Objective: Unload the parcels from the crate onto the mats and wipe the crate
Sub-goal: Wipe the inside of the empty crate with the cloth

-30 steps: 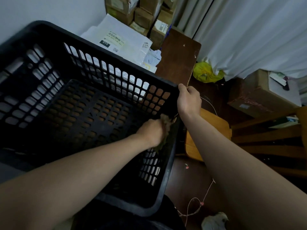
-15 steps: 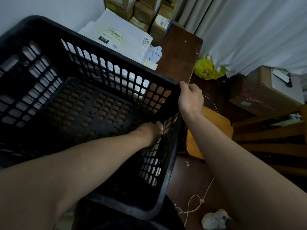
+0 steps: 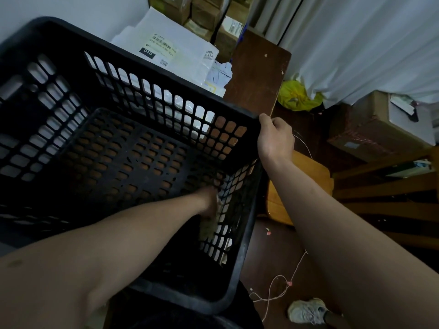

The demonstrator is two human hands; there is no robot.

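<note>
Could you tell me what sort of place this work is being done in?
Probably a room in a home used for sorting parcels: white mailer bags and stacked cardboard boxes sit beyond the black crate, with a white curtain and wooden furniture nearby.

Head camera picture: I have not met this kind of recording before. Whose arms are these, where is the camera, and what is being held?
There is no machine here. A person wears the camera on their head, so you look down along their own bare arms. The big black crate has no parcels in it. The left hand reaches inside and presses a pale cloth against the crate's right inner wall. The right hand grips the crate's far right corner rim. White parcels lie beyond the crate, with cardboard boxes behind them.
</note>
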